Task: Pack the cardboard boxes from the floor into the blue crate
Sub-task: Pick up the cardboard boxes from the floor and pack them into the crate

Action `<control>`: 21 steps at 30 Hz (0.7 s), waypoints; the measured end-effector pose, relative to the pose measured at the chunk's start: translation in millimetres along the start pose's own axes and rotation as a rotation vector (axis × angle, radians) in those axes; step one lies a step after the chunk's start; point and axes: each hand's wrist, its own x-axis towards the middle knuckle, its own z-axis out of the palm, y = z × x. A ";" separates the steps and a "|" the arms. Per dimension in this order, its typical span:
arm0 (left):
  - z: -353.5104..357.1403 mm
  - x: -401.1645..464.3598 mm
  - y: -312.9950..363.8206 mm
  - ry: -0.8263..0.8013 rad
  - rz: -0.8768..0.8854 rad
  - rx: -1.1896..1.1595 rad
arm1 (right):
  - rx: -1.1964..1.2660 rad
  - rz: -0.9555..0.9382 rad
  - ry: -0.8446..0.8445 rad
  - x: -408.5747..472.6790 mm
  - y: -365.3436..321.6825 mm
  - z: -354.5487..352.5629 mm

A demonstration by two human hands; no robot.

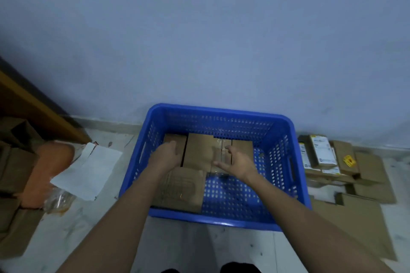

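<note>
A blue perforated crate (pixel 279 184) stands on the floor against the wall. Inside it, several brown cardboard boxes (pixel 198 150) stand side by side along the far wall, and one flat box (pixel 184 188) lies at the near left. My left hand (pixel 165 154) rests on the leftmost upright boxes, fingers curled over their top edge. My right hand (pixel 233 162) hovers over a taped box (pixel 219 153) in the middle, fingers spread and apart from it. More cardboard boxes (pixel 346 157) lie on the floor to the right of the crate.
Flat cardboard sheets (pixel 359 213) lie on the floor at the near right. Left of the crate are a white paper (pixel 88 173), an orange object (pixel 44 168), a clear plastic bag (pixel 58 200) and dark cartons (pixel 13 166). A wooden frame (pixel 33 108) runs along the left.
</note>
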 end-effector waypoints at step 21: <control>-176.4 -166.8 300.8 -0.285 0.116 -0.300 | 0.564 0.462 0.203 -251.7 -7.3 -309.0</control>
